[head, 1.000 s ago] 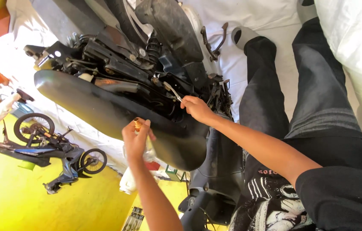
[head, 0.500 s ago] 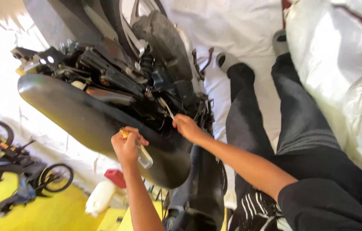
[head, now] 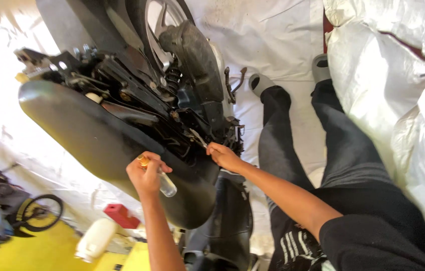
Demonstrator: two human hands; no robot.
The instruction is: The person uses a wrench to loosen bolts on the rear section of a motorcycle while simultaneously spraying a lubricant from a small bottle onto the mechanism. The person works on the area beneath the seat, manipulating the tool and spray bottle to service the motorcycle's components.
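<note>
- My view has swung in closer over the last second: the black, long padded scooter seat [head: 107,145] now fills the middle, and the small bicycles on the yellow floor [head: 47,251] have slid out to the left edge.
- My left hand [head: 146,176] has stayed beside the seat, grip closed around a small clear glass bottle with an amber cap [head: 162,181].
- My right hand [head: 225,156] has stayed at the dark engine frame under the seat, grip pinched on a thin silver metal tool [head: 198,138], so the work remains at that one spot.
- A red boxy container [head: 122,216] and a white plastic jug [head: 94,240] lie below the seat; I cannot make out any labels.
</note>
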